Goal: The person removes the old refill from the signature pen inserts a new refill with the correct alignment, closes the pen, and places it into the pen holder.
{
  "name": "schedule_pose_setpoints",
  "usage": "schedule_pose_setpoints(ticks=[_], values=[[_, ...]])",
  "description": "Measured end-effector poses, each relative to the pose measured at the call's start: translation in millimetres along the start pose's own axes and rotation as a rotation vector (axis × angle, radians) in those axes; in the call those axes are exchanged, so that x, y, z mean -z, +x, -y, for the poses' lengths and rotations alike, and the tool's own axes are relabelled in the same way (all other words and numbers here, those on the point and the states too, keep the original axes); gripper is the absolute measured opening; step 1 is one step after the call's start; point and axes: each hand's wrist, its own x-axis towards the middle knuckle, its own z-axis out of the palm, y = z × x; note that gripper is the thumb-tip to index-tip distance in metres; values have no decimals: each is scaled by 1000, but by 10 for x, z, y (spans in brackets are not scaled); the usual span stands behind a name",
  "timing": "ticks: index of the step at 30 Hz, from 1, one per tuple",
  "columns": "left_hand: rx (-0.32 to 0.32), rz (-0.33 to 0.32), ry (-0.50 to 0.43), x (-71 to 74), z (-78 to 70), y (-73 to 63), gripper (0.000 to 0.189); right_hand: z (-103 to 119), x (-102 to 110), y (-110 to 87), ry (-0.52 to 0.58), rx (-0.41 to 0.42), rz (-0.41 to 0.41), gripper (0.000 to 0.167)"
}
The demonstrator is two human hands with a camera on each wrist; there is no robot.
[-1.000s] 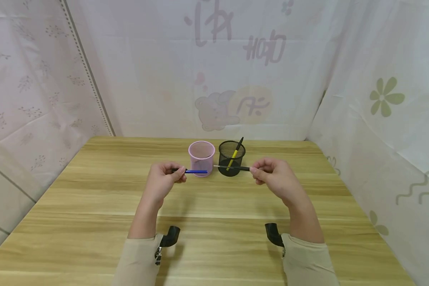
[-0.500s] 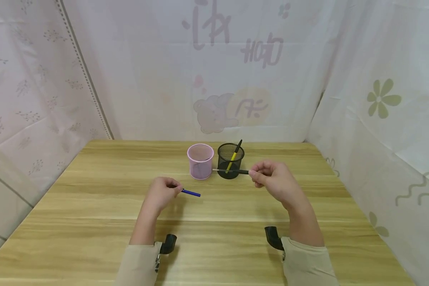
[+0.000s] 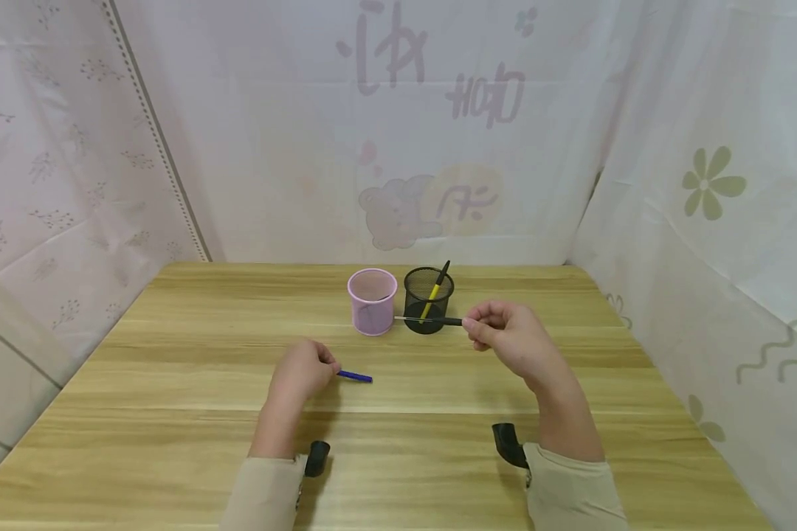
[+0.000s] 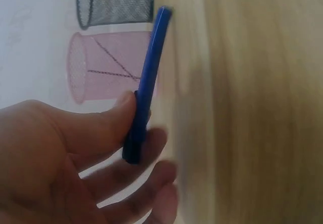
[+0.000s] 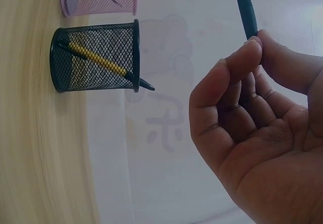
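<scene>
My left hand (image 3: 302, 370) pinches a blue pen barrel (image 3: 355, 376) between thumb and fingers, low over the table and nearer to me than the cups. In the left wrist view, the barrel's dark end (image 4: 132, 153) shows between the fingers. Up at the right, my right hand (image 3: 514, 332) pinches a black pen grip (image 3: 450, 321) with a thin refill (image 3: 404, 318) sticking out to the left. From the head, that refill overlaps a black mesh pen cup (image 3: 413, 304). Inside this cup leans a yellow and black pen (image 3: 435, 290). A pink mesh pen cup (image 3: 372, 313) stands beside it on the left.
The wooden table (image 3: 173, 339) has pale printed curtains (image 3: 272, 147) at its back and sides. Both sleeves carry black curved mounts, one by the left wrist (image 3: 316, 459) and one by the right (image 3: 508, 444).
My left hand has come down and toward me with the blue pen barrel, away from the front of the pink cup. The right hand has stayed almost still, holding the black grip.
</scene>
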Motion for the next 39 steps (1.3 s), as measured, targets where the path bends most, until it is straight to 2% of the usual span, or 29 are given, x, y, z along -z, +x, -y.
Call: schedule_pose_setpoints(ticks=[5,10,13,19,26,29,31,35,39], values=[[-29,43,102,7,9,-5,14,20,15,0,-8,4,2,22],[-75,112,162,8,8,20,15,38,33,-1,-8,6,4,23],[-104,129,184,2,4,53,14,41,45,2,-6,10,5,23],[-154,105,204,-8,26,93,16,30,47,11,-11,22,-4,21],[-180,79,274,3,44,42,17,-15,-19,-8,4,22,12,21],[-207,57,256,35,-6,21,18,-22,-40,-6,4,13,14,22],[-251,24,221,62,-68,18,15,-19,-45,1,0,8,14,22],[-376,-75,103,128,-289,-50,6,-11,-55,12,-2,5,12,20],[-505,-149,-25,168,-541,-172,11,-2,-83,14,0,3,18,21]])
